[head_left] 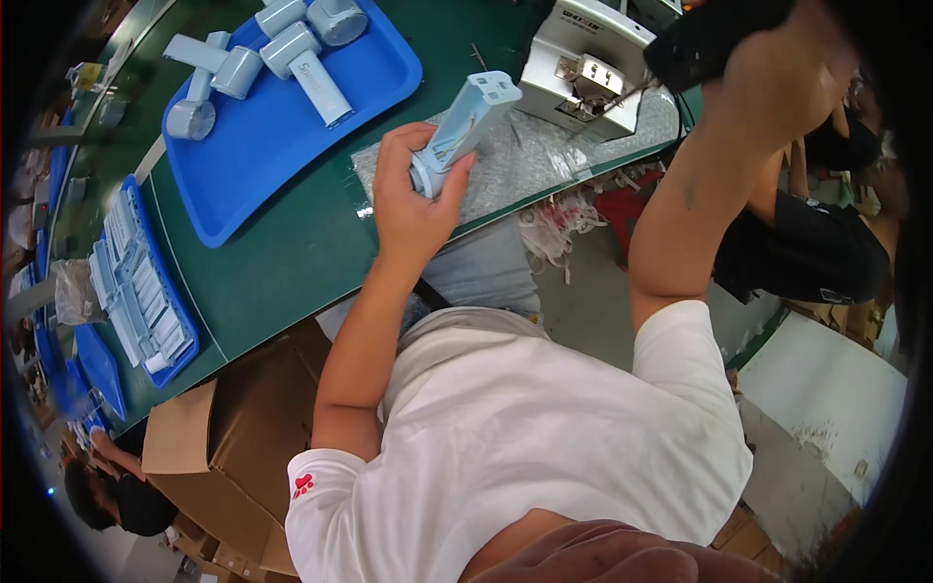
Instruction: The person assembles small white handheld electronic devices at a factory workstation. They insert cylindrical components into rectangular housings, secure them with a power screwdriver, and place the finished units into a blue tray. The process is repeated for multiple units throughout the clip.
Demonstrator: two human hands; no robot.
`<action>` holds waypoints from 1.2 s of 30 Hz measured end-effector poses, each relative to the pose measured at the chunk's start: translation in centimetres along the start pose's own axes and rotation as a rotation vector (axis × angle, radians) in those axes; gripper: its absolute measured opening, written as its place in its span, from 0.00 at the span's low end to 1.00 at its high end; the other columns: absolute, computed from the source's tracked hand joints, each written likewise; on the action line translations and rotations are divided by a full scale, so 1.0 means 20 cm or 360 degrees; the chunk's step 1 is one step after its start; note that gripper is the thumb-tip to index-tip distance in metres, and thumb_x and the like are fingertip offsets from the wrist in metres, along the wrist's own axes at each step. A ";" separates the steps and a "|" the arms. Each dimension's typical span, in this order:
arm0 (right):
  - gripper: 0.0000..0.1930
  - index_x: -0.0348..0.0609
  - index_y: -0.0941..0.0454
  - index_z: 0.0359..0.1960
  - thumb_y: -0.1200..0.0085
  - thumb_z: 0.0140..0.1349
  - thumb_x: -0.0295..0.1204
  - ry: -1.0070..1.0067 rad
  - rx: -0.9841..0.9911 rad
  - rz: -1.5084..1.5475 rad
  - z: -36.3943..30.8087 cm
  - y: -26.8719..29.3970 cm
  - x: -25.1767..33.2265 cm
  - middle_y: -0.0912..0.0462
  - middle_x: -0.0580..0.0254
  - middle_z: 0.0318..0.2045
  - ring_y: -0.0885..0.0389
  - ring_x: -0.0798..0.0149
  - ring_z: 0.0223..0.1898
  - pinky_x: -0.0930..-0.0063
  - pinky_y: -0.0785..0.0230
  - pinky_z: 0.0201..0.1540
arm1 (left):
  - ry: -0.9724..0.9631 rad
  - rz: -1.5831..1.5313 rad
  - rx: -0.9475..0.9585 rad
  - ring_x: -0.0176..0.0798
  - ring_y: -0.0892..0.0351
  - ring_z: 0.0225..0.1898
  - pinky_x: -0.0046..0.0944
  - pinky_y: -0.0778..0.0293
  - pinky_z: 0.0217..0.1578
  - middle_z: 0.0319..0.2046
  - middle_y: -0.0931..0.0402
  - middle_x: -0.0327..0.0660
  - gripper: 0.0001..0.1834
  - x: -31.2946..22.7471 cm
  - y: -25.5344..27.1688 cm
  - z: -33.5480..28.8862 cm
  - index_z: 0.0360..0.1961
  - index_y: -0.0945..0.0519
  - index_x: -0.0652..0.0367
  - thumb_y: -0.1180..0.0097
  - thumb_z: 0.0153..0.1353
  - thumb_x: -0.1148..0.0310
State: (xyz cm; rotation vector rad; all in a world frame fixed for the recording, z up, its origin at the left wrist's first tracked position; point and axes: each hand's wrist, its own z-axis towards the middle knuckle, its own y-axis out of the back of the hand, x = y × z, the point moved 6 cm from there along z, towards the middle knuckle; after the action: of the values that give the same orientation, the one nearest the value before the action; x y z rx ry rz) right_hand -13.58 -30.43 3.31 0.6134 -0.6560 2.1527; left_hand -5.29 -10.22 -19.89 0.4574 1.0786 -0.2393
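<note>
1. The left hand (413,189) curls around the round end of a light blue casing (473,117), thumb on one side and fingers on the other, gripping it.
2. This casing is held up over the near edge of the green tabletop (282,282), tilted, its long open side showing pale parts inside.
3. The right hand (782,83), partly blurred at the upper right, is closed around a black tool (709,44). A thin shaft runs from the tool toward a silver metal box (593,63); whether its tip touches the box, I cannot tell.
4. Bubble wrap (530,160) lies on the tabletop under the casing and beside the metal box.
5. Left of the casing, a large blue tray (219,189) carries several light blue housings (321,87) at its far end.
6. Farther left, a smaller blue tray (187,352) holds rows of pale blue and white pieces (131,282).
7. An open cardboard box (180,437) stands beside the tabletop, below its edge.
</note>
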 end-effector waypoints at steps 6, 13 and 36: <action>0.23 0.40 0.25 0.46 0.48 0.71 0.51 -0.0221 0.0202 0.0367 -0.01 0.09 -0.05 0.21 0.59 0.31 0.25 0.67 0.22 0.73 0.31 0.23 | -0.0213 0.0081 0.0014 0.47 0.19 0.46 0.41 0.24 0.47 0.46 0.22 0.48 0.21 -0.05 -0.01 0.00 0.46 0.23 0.62 0.26 0.53 0.75; 0.30 0.38 0.25 0.47 0.52 0.68 0.57 -0.0349 0.0346 0.0442 0.03 0.03 -0.22 0.22 0.55 0.33 0.26 0.64 0.25 0.69 0.31 0.27 | -0.0184 0.0047 0.0018 0.47 0.19 0.46 0.40 0.24 0.47 0.46 0.22 0.48 0.21 -0.06 -0.01 0.00 0.45 0.23 0.63 0.26 0.53 0.75; 0.33 0.36 0.23 0.44 0.57 0.63 0.59 -0.0463 0.0410 0.0435 0.02 0.00 -0.29 0.24 0.52 0.33 0.28 0.62 0.29 0.67 0.33 0.33 | -0.0223 0.0034 -0.0007 0.50 0.18 0.45 0.42 0.22 0.44 0.46 0.21 0.48 0.21 -0.05 0.00 0.01 0.44 0.20 0.63 0.24 0.50 0.74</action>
State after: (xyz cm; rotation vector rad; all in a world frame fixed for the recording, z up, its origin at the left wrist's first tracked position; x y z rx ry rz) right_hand -10.19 -33.84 -0.06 1.0414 -0.6505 2.4493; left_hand -5.65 -10.29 -18.94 0.4412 0.9370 -0.2465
